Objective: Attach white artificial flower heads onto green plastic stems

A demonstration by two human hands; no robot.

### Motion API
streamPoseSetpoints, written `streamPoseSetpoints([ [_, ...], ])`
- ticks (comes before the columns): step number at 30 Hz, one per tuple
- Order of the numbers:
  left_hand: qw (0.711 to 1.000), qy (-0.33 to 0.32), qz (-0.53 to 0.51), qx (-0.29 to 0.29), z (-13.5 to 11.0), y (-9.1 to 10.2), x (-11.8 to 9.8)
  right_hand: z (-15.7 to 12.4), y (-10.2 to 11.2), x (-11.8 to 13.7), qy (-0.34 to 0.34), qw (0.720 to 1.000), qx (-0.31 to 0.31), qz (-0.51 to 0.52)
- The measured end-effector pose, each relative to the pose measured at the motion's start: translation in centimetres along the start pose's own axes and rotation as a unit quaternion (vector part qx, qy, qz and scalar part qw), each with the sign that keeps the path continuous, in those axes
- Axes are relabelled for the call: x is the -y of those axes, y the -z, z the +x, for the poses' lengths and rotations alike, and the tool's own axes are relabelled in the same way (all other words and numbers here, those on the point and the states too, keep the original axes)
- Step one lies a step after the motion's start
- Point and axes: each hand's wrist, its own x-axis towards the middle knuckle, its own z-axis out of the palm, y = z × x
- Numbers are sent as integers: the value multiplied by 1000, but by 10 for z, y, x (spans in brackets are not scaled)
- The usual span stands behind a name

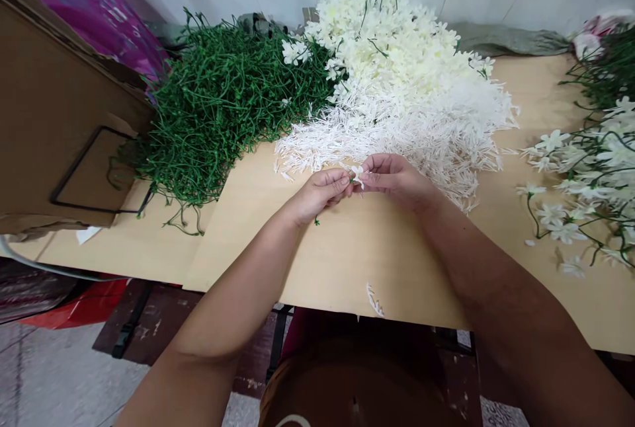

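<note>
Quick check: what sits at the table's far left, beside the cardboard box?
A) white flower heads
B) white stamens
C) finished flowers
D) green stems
D: the green stems are heaped next to the cardboard box, left of the white piles.

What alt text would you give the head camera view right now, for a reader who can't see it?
Two bare hands, left hand and right hand, meet over a wooden table, pinching a small white flower on a green stem between them. Behind lie a green stem pile, white petals and white stamen pieces; finished flowers lie at right.
</note>
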Motion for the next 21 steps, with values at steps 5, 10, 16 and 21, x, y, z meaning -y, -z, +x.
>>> streamPoseSetpoints([
  [5,1000,-5,17,-3,0,-2,-1,2,2,0,12,998,-15,-59],
  [10,1000,1,30,-6,0,-3,0,0,3,2,25,992,-39,-114],
  [16,1000,-6,29,-6,1,-2,2,-1,1,1,25,990,-46,-127],
  [21,999,-13,29,-9,1,-1,3,-1,-1,-2,16,990,-69,-119],
])
